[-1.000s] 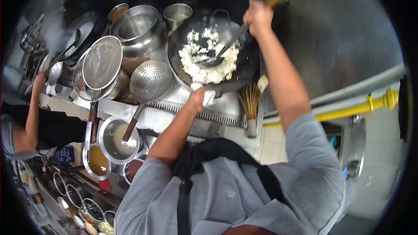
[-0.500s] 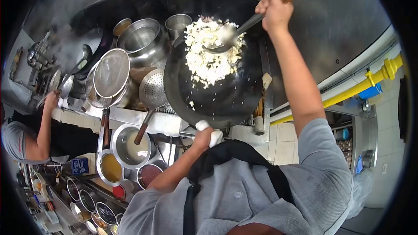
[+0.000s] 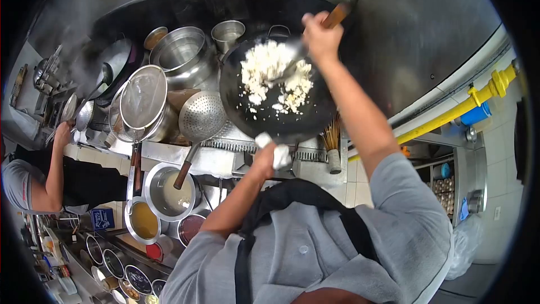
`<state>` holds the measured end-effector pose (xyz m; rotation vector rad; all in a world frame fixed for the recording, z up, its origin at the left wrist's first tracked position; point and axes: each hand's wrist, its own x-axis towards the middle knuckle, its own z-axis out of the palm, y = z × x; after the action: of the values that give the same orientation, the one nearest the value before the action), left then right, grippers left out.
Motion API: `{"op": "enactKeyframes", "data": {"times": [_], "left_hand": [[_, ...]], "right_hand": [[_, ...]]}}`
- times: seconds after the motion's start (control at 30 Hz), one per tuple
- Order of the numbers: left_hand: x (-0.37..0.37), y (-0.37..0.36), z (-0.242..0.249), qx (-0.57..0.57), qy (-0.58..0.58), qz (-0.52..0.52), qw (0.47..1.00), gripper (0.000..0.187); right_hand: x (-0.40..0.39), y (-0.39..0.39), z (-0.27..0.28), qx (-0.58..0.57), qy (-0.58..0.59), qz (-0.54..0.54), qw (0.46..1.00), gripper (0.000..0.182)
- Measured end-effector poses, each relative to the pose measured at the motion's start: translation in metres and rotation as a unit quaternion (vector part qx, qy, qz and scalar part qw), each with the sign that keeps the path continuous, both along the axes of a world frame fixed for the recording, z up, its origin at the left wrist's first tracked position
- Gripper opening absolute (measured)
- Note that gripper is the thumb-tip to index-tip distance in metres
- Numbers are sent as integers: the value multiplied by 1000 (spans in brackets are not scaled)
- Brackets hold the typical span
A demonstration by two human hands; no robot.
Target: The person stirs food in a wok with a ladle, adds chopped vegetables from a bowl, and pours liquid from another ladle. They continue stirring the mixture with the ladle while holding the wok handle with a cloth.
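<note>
A black wok (image 3: 236, 104) holds a heap of white and pale-yellow crumbly food (image 3: 264, 65), whose kind I cannot make out. My right hand (image 3: 323, 38) is wrapped round the wooden-ended handle of a ladle (image 3: 336, 16) above the wok's far right side. Motion smears the ladle's bowl, which is among the food. With my left hand (image 3: 264, 162) I grip a folded white cloth (image 3: 280, 156) at the wok's near edge. The cloth and my fingers hide whatever part of the wok is under them.
Left of the wok lie a perforated skimmer (image 3: 202, 117) and a mesh strainer (image 3: 143, 97). Metal pots (image 3: 179, 48) stand behind them. A bamboo brush (image 3: 332, 141) is at the right. Nearer me is a pot of pale liquid (image 3: 177, 191). Another person's hand (image 3: 63, 134) works far left.
The wok has shifted away from me and tilted, baring the stove's near edge. My right hand and the ladle have moved left and slightly down. The food has spread and split into clumps.
</note>
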<state>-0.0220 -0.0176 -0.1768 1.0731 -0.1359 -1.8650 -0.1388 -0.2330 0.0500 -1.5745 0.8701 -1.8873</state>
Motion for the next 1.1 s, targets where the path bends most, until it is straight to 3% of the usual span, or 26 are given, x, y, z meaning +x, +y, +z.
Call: {"op": "enactKeyframes", "data": {"times": [0.03, 0.13, 0.17, 0.2, 0.3, 0.4, 0.5, 0.53, 0.57, 0.67, 0.73, 0.83, 0.93, 1.0, 1.07, 1.1], "left_hand": [[-2, 23, -14, -33, -68, -3, 997, 20], [6, 16, 21, -97, -89, 29, 991, 18], [18, -12, 14, -39, -22, 4, 999, 17], [27, -38, 5, 14, 46, -20, 999, 17], [32, -86, -7, -28, 44, -20, 998, 19], [27, -112, -39, -21, 33, -12, 999, 21], [25, -120, -54, -24, 32, -10, 999, 20], [24, -120, -58, -21, 46, -10, 999, 19], [25, -118, -54, -27, 45, -16, 999, 17], [24, -112, -47, -35, 24, -6, 999, 17], [23, -114, -40, -35, 22, 18, 999, 17], [23, -109, -38, -35, 9, 3, 999, 13], [25, -111, -49, -41, 37, -13, 998, 14], [25, -112, -41, -34, 16, -3, 999, 13], [18, -107, -42, -15, 2, 9, 1000, 13], [18, -109, -42, -17, 9, 15, 1000, 13]], "right_hand": [[-5, 3, 29, 25, -64, 26, 997, 25], [-29, 12, 114, -108, -81, 86, 987, 14], [-35, 14, 132, -152, -82, 116, 978, 14], [-22, 40, 160, -117, -135, 151, 972, 16], [-24, 42, 172, -111, -121, 129, 978, 15], [-21, 19, 124, -77, -123, 65, 987, 17], [5, -24, -8, 43, -111, -16, 993, 22], [16, -25, -41, 115, -103, 34, 988, 26], [20, -40, -40, 128, -99, 98, 982, 28], [42, -33, 23, 143, -85, 113, 980, 29], [40, -21, 29, 78, -126, 152, 977, 27], [42, -50, -57, 69, -101, 48, 991, 24], [37, -78, -8, 114, -61, 56, 990, 22], [31, -68, 22, 94, -96, 63, 989, 24], [12, -64, 0, 41, -111, 69, 990, 27], [9, -79, -35, 15, -14, -50, 999, 30]]}}
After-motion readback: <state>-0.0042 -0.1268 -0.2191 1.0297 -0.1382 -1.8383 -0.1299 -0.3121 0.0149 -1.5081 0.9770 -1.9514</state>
